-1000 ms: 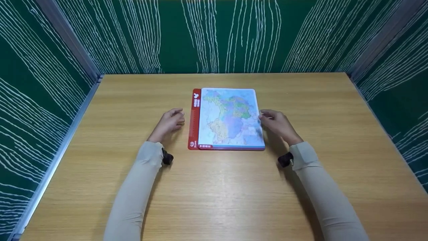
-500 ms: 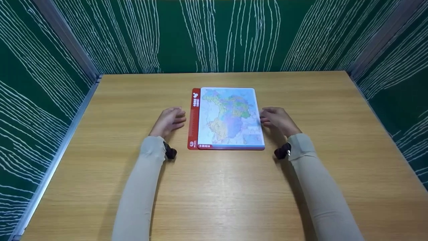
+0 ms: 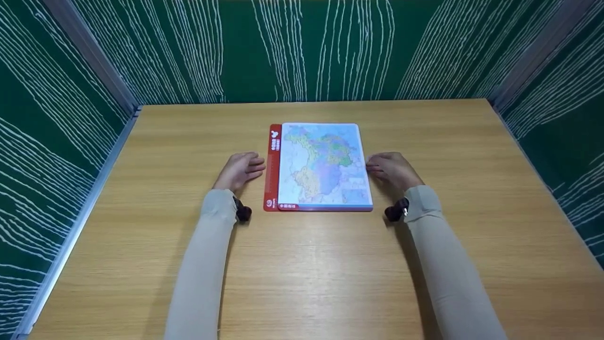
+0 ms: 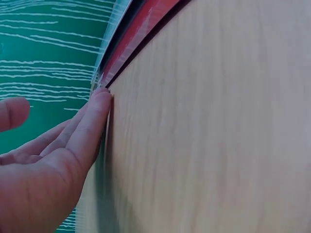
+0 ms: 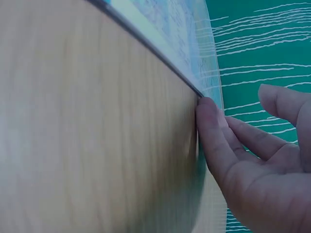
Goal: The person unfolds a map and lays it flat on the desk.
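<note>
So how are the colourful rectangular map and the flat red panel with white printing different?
The map is mostly pale blue with many-coloured patches; the red panel shows red and white. The map lies on top; the red panel peeks out as a narrow strip. Both have rounded corners.

The left sleeve (image 3: 196,264) and right sleeve (image 3: 455,271) are long, plain and pale grey-beige, ending in wide, lightly creased cuffs (image 3: 423,200). Past these, the left hand (image 3: 239,171) and right hand (image 3: 395,170) are bare. A compact black left wrist camera (image 3: 243,211) matches the right wrist camera (image 3: 395,210), which shows a small bright glint.
</note>
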A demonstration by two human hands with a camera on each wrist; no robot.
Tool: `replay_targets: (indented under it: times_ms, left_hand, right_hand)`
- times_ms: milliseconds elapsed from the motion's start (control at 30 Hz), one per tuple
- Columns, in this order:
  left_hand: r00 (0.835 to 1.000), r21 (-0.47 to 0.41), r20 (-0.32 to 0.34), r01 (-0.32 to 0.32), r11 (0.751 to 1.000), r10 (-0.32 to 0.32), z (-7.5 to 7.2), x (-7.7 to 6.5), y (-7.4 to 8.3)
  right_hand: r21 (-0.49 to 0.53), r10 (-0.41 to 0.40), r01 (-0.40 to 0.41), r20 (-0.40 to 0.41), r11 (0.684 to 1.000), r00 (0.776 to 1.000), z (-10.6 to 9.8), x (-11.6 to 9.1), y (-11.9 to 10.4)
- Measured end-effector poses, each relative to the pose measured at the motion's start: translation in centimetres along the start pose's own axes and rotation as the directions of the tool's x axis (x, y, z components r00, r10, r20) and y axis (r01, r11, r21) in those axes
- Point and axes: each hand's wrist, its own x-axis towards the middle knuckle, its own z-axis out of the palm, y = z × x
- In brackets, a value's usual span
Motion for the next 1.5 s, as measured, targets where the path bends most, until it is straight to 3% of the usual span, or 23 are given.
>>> replay_targets:
  times_ms: [233,867,1100,1500]
  left_hand:
    - [1.000,0.025,-0.017,0.002,1.000,-0.002,0.3,0.2,0.2]
    - [1.000,0.027,-0.012,-0.010,1.000,0.011,0.9,0.3,-0.2]
    - [0.998,0.073,0.012,-0.061,0.995,0.060,1.0,0.3,-0.1]
    - [0.996,0.213,0.031,-0.085,0.973,0.080,1.1,0.4,-0.4]
  right_hand:
    - [0.007,-0.052,0.052,0.050,0.999,0.997,0.2,0.3,0.2]
    - [-0.075,0.020,-0.021,-0.011,0.997,1.000,0.1,0.4,0.0]
    - [-0.101,0.005,-0.010,-0.045,0.995,0.999,0.4,0.4,0.1]
    - [-0.154,-0.033,0.019,-0.090,0.988,0.995,1.0,0.3,0.2]
